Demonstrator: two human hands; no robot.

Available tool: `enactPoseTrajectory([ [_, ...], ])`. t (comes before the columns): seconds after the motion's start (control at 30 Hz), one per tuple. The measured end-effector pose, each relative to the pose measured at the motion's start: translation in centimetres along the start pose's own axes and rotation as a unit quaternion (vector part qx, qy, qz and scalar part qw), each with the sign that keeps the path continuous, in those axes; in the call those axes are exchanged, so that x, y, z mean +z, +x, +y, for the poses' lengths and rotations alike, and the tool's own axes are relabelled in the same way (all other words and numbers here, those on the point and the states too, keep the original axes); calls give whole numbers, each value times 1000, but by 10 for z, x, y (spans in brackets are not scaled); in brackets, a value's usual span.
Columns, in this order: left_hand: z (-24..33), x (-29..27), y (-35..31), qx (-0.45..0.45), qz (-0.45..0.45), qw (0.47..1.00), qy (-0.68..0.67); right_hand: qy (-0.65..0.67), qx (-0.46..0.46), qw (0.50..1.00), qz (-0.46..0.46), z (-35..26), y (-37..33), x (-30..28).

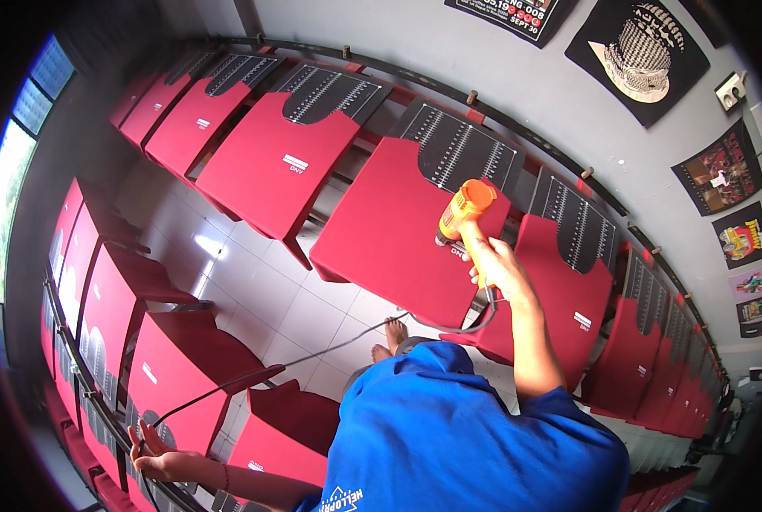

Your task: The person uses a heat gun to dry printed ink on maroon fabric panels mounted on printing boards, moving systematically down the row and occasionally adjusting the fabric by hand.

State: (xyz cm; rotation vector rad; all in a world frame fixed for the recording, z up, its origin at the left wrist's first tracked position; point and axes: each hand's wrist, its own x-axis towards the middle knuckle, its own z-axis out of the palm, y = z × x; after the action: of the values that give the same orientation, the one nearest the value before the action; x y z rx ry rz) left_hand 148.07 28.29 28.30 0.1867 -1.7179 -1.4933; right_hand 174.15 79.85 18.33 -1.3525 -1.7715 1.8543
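Note:
My right hand (pixel 502 269) grips the handle of an orange-yellow heat gun (pixel 464 209). The tool is above a red fabric panel (pixel 398 230) laid over a board, with its nozzle end close to a small white print on the cloth. From its handle a dark power cord (pixel 313 354) loops down and crosses in front of my body to the lower left. There my left hand (pixel 163 461), held out palm up with fingers partly curled, has the cord running between thumb and fingers.
Several more red panels (pixel 270 162) lie on sloping boards marked with black scales (pixel 330 92), along a dark rail (pixel 526 132) by the wall. Another row of red panels (pixel 176 367) stands at left behind a second rail (pixel 87 375). White tiled floor (pixel 261 299) runs between.

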Motion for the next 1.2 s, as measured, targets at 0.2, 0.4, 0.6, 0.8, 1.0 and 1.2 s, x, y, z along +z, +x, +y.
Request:
enactPoseTrajectory([
  [0.2, 3, 28, 0, 54, -18, 998, 4, 6, 17, 1000, -10, -9, 3, -2],
  [0.4, 6, 41, -7, 113, -8, 992, 53, 12, 30, 999, -17, -7, 2, -9],
  [0.6, 11, 57, -11, 159, 55, 986, 18, 29, 29, 999, -4, 1, -8, -18],
  [0.8, 18, 64, -8, 223, 126, 966, 27, 32, 62, 997, -35, -2, -20, -28],
  [1.0, 33, 90, -17, 199, 116, 973, 10, 75, 52, 996, -16, 14, -28, -38],
  [1.2, 31, 134, 0, 218, 111, 969, -46, 62, 76, 994, 52, 7, -35, -26],
])
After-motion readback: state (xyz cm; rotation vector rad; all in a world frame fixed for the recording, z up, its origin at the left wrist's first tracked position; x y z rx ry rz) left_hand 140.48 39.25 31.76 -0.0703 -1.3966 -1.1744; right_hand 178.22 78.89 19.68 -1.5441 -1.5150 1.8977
